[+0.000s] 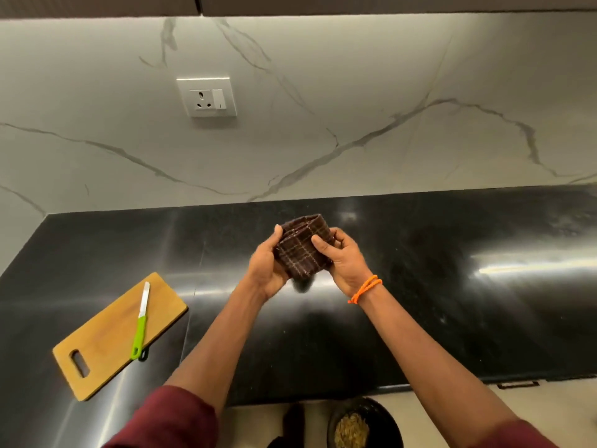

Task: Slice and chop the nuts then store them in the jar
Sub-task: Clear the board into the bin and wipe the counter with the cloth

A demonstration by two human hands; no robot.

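Both hands hold a folded dark checked cloth (302,250) above the middle of the black counter (420,302). My left hand (266,266) grips its left side and my right hand (344,258) grips its right side, thumb on top. On the counter at the left lies a wooden chopping board (106,344). A knife with a green handle (141,321) rests on the board, blade pointing away from me. No nuts or jar show on the counter.
A marble wall with a socket (206,97) stands behind the counter. Below the counter's front edge, a dark round bin (384,421) on the floor holds brownish scraps.
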